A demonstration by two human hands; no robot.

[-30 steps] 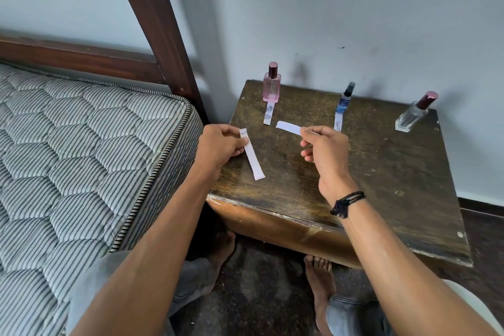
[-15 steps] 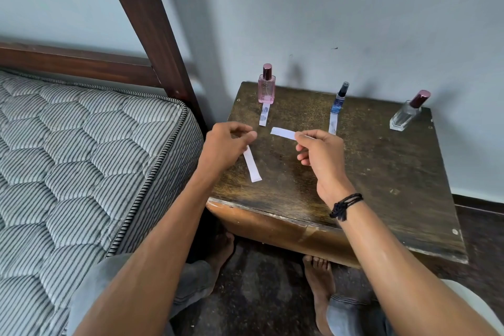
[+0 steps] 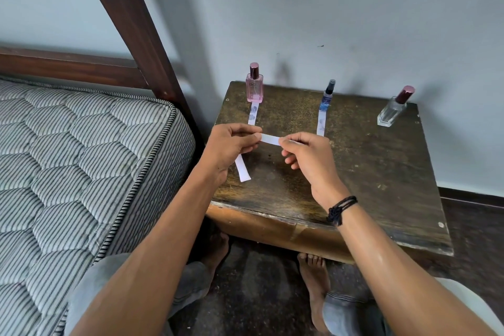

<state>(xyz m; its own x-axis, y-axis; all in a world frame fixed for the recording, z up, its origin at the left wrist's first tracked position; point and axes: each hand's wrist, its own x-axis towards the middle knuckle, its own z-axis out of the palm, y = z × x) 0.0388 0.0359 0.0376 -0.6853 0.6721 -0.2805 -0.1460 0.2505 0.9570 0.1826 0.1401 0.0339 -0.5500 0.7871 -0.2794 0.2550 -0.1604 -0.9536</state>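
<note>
A dark wooden side table (image 3: 376,172) stands against the wall. My left hand (image 3: 231,146) holds a white paper strip (image 3: 242,170) that hangs down below its fingers over the table. My right hand (image 3: 308,157) pinches one end of a second white strip (image 3: 270,139), which lies level between the two hands. The left thumb and fingers touch that strip's other end. At the table's back stand a pink perfume bottle (image 3: 255,87), a thin blue spray bottle (image 3: 327,95) and a clear bottle with a dark red cap (image 3: 392,110).
A marked paper strip (image 3: 253,115) lies before the pink bottle, another strip (image 3: 321,123) before the blue one. A striped mattress (image 3: 81,172) and a dark bedpost (image 3: 131,22) are on the left. My bare feet are on the floor under the table's front edge.
My two hands have come together. The strip in my right hand now reaches my left fingers, and the left hand's strip hangs lower beneath it.
</note>
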